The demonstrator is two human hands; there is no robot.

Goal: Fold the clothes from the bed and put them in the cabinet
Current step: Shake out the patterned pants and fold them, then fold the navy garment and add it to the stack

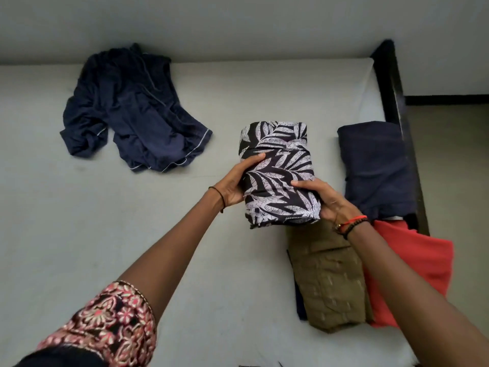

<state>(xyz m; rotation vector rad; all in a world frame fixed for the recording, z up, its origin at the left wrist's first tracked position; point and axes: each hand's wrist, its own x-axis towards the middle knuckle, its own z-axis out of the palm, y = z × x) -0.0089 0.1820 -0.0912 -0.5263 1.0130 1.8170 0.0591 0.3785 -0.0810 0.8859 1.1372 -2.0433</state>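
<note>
A folded black-and-white leaf-print garment [277, 170] is held between both my hands above the bed [79, 234]. My left hand [238, 181] grips its left side with the thumb on top. My right hand [325, 200] grips its lower right side, fingers curled over the fabric. An unfolded dark navy garment with pale piping [127, 109] lies crumpled at the far left of the mattress. Folded pieces lie to the right: a navy one [375, 165], an olive one [330, 282] and a red one [418, 263].
The bed's dark wooden end board [394, 86] runs along the right side, with bare floor [455, 168] beyond it. A pale wall [238, 25] stands behind the bed. The cabinet is not in view.
</note>
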